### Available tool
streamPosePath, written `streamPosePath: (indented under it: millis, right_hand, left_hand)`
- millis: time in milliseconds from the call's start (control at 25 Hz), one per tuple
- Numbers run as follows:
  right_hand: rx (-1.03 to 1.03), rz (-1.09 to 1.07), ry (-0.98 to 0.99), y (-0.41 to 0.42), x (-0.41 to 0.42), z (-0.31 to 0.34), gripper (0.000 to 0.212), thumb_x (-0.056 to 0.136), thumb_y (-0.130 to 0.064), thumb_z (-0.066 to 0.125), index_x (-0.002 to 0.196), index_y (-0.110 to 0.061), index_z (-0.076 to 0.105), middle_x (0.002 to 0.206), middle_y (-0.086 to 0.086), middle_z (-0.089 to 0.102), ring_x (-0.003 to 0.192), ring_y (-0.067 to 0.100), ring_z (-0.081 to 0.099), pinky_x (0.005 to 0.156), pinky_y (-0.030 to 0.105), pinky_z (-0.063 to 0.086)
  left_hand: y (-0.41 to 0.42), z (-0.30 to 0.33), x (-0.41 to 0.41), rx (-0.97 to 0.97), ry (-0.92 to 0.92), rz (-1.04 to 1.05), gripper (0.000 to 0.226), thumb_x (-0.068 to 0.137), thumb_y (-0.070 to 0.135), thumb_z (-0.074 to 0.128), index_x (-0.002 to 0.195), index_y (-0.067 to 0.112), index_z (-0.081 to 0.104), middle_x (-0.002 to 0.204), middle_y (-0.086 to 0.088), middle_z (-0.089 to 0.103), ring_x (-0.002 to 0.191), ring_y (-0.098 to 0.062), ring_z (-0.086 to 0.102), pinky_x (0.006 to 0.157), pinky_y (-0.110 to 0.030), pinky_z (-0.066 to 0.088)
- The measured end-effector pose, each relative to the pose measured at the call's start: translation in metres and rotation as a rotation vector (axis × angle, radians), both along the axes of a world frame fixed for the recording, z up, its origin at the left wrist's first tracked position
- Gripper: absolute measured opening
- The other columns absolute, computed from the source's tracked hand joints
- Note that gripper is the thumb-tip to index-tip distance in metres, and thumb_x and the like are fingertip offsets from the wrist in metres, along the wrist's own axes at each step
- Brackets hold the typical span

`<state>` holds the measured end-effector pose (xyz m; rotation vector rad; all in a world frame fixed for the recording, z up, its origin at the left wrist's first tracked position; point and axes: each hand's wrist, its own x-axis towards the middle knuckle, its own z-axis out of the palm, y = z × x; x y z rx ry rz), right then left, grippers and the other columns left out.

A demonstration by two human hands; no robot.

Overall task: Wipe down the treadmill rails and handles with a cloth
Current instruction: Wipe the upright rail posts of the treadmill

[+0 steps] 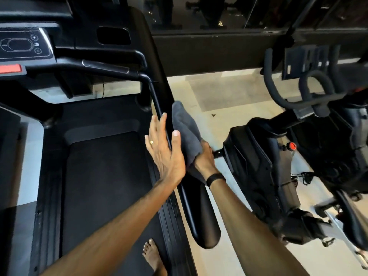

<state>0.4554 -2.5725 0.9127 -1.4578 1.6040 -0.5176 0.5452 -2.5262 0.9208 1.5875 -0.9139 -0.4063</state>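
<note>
Head view: a person stands barefoot on a treadmill, the right hand gripping a bunched grey cloth against the outer side of the right handrail. The left hand, fingers straight and holding nothing, rests flat on the rail's inner side. The cloth looks soft and light, likely to fold around the stiff, smooth rail; a bunched grip at its lower end seems best. An exercise bike stands alongside.
</note>
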Motion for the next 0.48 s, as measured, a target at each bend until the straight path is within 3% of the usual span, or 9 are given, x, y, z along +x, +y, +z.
streamPosePath:
  millis: [120,240,360,480]
  right_hand:
    - [0.021,0.016,0.036,0.060,-0.039,0.005,0.028,0.102,-0.026,0.048,0.123,-0.011,0.058,0.121,0.013,0.060,0.114,0.036,0.057,0.094,0.044,0.048]
    - [-0.062,0.102,0.203,0.106,-0.066,0.000,0.027,0.098,-0.019,0.048,0.123,-0.015,0.055,0.117,0.010,0.055,0.112,0.035,0.054,0.088,0.039,0.044]
    - [-0.131,0.105,0.317,0.147,-0.079,0.007,0.033,0.099,-0.032,0.044,0.131,-0.023,0.050,0.113,0.005,0.051,0.111,0.032,0.052,0.091,0.043,0.046]
    - [-0.156,0.103,0.458,0.183,-0.078,0.019,0.047,0.099,-0.038,0.042,0.144,-0.025,0.036,0.121,0.008,0.048,0.117,0.031,0.045,0.096,0.044,0.043]
  left_hand:
    - [0.029,-0.002,-0.012,0.077,-0.076,-0.016,0.060,0.091,0.054,0.041,0.143,0.025,0.047,0.154,0.001,0.038,0.145,-0.010,0.028,0.119,-0.035,0.006]
    - [0.059,0.004,-0.022,0.292,-0.235,-0.025,0.067,0.077,0.063,0.053,0.129,0.021,0.055,0.127,-0.002,0.050,0.127,-0.023,0.040,0.101,-0.033,0.016]
    - [0.096,0.019,-0.037,0.496,-0.307,-0.070,0.073,0.071,0.068,0.070,0.122,0.018,0.051,0.118,-0.002,0.048,0.119,-0.025,0.040,0.099,-0.038,0.023]
    - [0.137,0.031,-0.056,0.655,-0.163,-0.164,0.075,0.066,0.061,0.077,0.119,0.019,0.045,0.116,0.000,0.058,0.113,-0.026,0.055,0.099,-0.045,0.042]
